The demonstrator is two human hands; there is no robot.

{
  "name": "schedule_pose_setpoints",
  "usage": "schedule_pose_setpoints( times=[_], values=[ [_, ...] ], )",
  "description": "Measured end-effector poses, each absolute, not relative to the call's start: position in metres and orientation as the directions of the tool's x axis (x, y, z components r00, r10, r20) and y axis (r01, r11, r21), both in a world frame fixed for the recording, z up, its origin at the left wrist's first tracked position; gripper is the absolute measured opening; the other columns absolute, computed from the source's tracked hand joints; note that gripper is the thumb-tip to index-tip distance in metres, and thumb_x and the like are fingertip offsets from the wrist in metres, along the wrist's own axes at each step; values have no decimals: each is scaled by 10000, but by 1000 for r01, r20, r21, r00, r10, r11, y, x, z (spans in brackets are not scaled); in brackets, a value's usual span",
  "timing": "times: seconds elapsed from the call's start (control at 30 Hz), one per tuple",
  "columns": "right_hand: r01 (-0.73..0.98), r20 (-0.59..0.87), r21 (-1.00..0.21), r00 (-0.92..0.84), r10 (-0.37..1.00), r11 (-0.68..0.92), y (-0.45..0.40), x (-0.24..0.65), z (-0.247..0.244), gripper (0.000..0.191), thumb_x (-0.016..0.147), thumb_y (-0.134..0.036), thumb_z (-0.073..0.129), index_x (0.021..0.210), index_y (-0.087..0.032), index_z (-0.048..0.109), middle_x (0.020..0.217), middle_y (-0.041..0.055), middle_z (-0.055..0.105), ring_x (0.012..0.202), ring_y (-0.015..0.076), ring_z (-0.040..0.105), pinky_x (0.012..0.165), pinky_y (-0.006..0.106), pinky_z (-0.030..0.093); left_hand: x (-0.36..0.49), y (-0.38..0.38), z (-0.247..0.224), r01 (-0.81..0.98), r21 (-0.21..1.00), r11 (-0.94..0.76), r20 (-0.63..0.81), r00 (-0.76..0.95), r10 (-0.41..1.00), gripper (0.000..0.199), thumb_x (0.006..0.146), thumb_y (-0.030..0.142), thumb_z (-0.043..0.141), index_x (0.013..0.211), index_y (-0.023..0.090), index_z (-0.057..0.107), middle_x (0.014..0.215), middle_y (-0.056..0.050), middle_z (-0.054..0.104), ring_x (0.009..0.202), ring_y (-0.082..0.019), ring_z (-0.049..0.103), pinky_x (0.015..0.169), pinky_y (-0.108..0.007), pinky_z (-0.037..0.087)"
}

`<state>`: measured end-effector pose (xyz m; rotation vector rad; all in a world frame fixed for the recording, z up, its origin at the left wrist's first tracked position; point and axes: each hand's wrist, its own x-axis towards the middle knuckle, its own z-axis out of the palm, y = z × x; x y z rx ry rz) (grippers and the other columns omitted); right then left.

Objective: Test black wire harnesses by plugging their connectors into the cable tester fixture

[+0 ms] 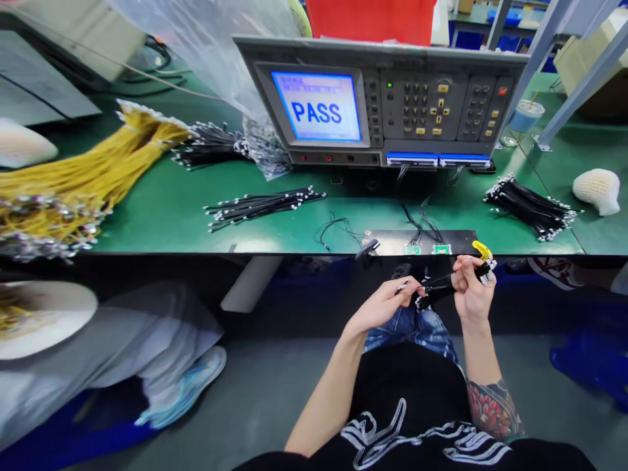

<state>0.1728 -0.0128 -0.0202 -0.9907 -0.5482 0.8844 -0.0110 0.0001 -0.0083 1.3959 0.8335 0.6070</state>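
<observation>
The left hand (pixel 380 306) and right hand (pixel 471 290) grip black wires (pixel 438 286); beyond them, a tester screen (pixel 316 106) reads PASS.

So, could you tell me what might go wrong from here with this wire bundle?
The black wire bundle between the left hand and right hand has many loose ends, which might tangle. The thin leads to the green connector boards at the bench edge could also snag.

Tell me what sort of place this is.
Probably a wire-harness assembly and test workshop: a cable tester showing PASS, bundles of black terminated cables and yellow wires on a green-matted bench; the left hand and right hand hold more black cable.
</observation>
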Motion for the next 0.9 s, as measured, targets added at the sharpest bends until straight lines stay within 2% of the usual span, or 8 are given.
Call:
schedule_pose_setpoints(
  times=[0.1, 0.23, 0.43, 0.5, 0.6, 0.7, 0.8, 0.9],
  values=[
    [-372, -21, -896, 578, 816, 241, -10, 171, -19, 439, 682, -540, 940, 866, -173, 784, 706, 37, 747, 389, 19, 251, 394, 251, 155, -7, -2, -13, 46, 995, 89, -100, 450, 888, 455, 969, 587, 590, 885, 158, 716, 593, 61, 415, 577, -131, 359, 599, -269, 323],
    [-395, -74, -902, 537, 840, 174, -9, 170, -20, 424, 769, -543, 862, 933, -163, 772, 823, 80, 780, 401, 12, 192, 387, 250, 134, 0, -7, -20, 43, 998, 48, -58, 272, 961, 389, 915, 526, 672, 814, 155, 730, 606, 32, 515, 614, -142, 469, 656, -279, 387],
    [-516, -106, -850, 364, 925, 106, -7, 177, -30, 336, 791, -523, 804, 822, -200, 718, 611, -57, 583, 380, 14, 108, 364, 230, 100, -13, -12, -28, 49, 989, 137, -144, 183, 973, 339, 782, 490, 809, 779, 151, 795, 565, -4, 625, 573, -160, 558, 583, -272, 423],
    [-480, -104, -874, 339, 935, 76, -6, 175, -36, 342, 765, -507, 827, 777, -179, 731, 563, -54, 560, 375, 17, 144, 370, 231, 105, -19, -11, -31, 23, 991, 135, -137, 84, 987, 327, 763, 480, 828, 794, 155, 816, 557, -18, 657, 570, -174, 599, 573, -273, 441],
    [-363, -79, -930, 353, 932, 58, -4, 169, -44, 362, 766, -502, 847, 772, -149, 768, 558, -16, 609, 389, 34, 244, 390, 233, 141, -22, -7, -32, -1, 995, 95, -95, -101, 990, 318, 727, 463, 861, 835, 165, 836, 651, -59, 750, 555, -172, 623, 521, -259, 421],
    [-281, -46, -957, 396, 917, 73, -2, 166, -49, 404, 793, -545, 832, 786, -144, 782, 580, 3, 643, 407, 49, 294, 402, 242, 174, -21, -2, -31, -66, 996, 65, -74, -143, 987, 343, 720, 477, 877, 875, 174, 836, 727, -75, 791, 452, -111, 513, 431, -236, 317],
    [-242, -37, -968, 412, 910, 70, 0, 167, -50, 446, 794, -588, 824, 766, -146, 775, 579, 7, 644, 416, 58, 305, 411, 251, 189, -16, 3, -28, -207, 974, 96, -112, -69, 991, 440, 700, 540, 898, 913, 163, 825, 754, -81, 798, 377, -27, 268, 387, -218, 173],
    [-237, -44, -970, 394, 918, 55, 1, 170, -47, 469, 782, -606, 830, 750, -142, 772, 567, 9, 636, 419, 62, 306, 418, 256, 190, -9, 5, -25, -354, 919, 170, -165, 46, 985, 549, 627, 602, 945, 901, 147, 809, 710, -62, 763, 393, 4, 179, 388, -202, 132]
  ],
)
